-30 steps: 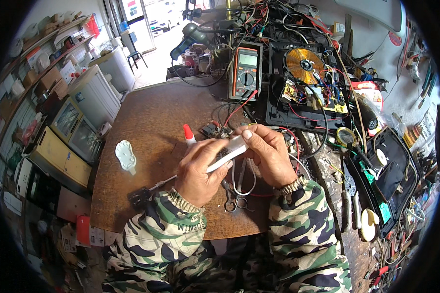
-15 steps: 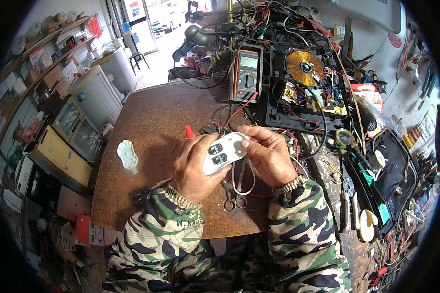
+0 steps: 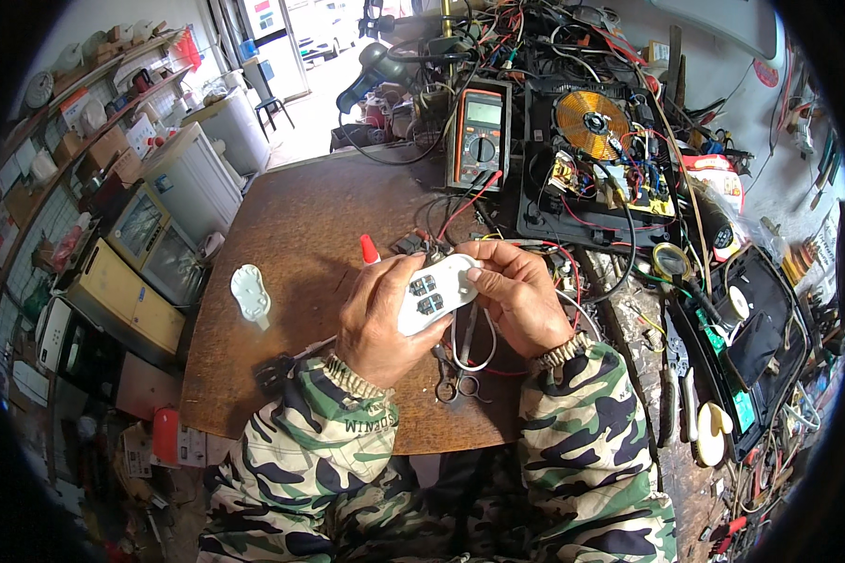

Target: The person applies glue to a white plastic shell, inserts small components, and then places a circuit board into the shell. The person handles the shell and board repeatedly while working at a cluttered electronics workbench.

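Observation:
Over the middle of the wooden bench, both my hands hold a white oval plastic housing (image 3: 453,284) that looks like a small socket block, with dark blue-black inserts in its face. My left hand (image 3: 377,314) wraps its left and lower side. My right hand (image 3: 518,298) pinches the right end between thumb and fingers. A white cable (image 3: 488,349) loops beneath it. Just behind my left hand a red pointed cap (image 3: 370,250) sticks up, its lower part hidden. Below the housing lie scissors (image 3: 458,386). Left of my hands rests a white plastic shell (image 3: 250,294).
At the back stands a multimeter (image 3: 482,136) with leads, beside an opened appliance with a copper coil (image 3: 591,125). A black plug (image 3: 272,373) lies at the bench's left. Pliers (image 3: 668,403), an open black case (image 3: 765,328) and tangled wires crowd the right.
The housing has tilted slightly, so its face shows more squarely. Both hands keep their hold. The whole view has shifted a little.

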### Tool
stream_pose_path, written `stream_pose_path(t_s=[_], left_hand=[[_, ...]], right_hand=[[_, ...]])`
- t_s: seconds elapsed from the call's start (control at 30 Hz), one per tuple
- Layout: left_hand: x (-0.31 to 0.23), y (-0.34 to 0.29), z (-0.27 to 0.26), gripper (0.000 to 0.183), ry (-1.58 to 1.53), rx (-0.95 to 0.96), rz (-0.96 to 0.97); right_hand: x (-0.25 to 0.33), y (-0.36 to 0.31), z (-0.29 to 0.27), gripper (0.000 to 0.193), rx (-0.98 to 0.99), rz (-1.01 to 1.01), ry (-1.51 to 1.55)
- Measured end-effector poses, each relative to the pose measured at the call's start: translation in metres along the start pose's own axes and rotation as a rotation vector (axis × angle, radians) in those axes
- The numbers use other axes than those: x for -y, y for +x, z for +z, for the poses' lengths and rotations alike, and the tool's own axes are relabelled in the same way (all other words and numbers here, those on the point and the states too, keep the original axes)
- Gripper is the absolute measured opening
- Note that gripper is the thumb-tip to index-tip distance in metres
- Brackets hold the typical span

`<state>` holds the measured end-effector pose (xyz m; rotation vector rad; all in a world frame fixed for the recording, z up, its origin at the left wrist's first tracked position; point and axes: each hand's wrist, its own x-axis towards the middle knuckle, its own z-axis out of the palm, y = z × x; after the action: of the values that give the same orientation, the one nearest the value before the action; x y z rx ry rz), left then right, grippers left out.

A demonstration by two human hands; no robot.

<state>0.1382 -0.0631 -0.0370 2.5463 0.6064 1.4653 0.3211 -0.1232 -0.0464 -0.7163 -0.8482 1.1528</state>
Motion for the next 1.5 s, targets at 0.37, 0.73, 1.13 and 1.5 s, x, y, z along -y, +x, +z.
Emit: stream_pose_path(t_s=[0.37,0.73,1.13,1.5], left_hand=[[-0.0002,-0.0001,0.0006,0.075,0.003,0.009,-0.009],[-0.0014,0.0015,-0.0009,0.074,-0.004,0.017,-0.009],[-0.0004,0.0008,-0.0002,0.072,0.014,0.039,-0.020],[0.0001,0.0006,0.0008,0.069,0.022,0.055,-0.010]], right_hand=[[-0.0020,0.0008,-0.0026,0.024,0.000,-0.003,0.000],[0.0002,0.0004,-0.0001,0.025,-0.019,-0.007,-0.026],[0.0011,-0.0008,-0.0009,0.026,-0.022,-0.006,-0.024],[0.0011,-0.0011,-0.0013,0.027,-0.032,-0.011,-0.030]])
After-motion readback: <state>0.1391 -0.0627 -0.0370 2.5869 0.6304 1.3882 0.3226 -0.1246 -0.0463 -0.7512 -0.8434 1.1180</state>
